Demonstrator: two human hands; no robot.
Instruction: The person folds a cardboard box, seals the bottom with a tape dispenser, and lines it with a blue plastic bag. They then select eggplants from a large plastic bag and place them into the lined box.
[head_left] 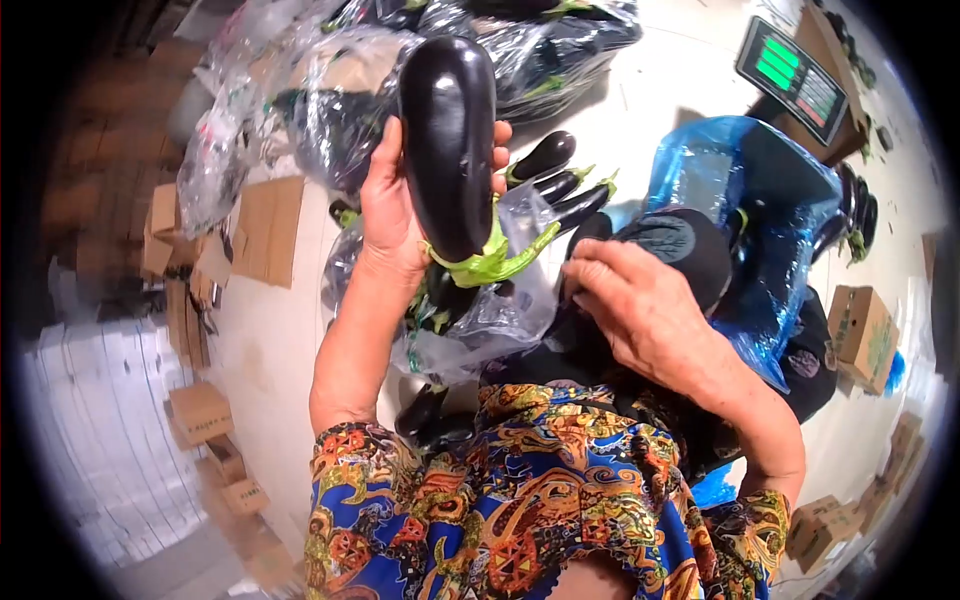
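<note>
My left hand [398, 205] is wrapped round a large, glossy dark eggplant [447, 140], held up with its green cap and stem [495, 262] pointing down towards me. My right hand [632, 300] hovers over my dark-clad knee, its fingers curled together in a pinch; whether something small sits between them is hidden. Beneath the raised eggplant, a clear plastic bag [500, 325] lies partly over other eggplants. Several smaller eggplants [560, 190] rest on the floor just beyond my right hand.
A blue plastic bag [765, 290] lines a container at my right. Beyond it stands a scale with a lit green display [790, 80]. Clear bags of eggplants [335, 110] lie ahead. Cardboard [268, 230] is on the left, and a carton [862, 338] sits at far right.
</note>
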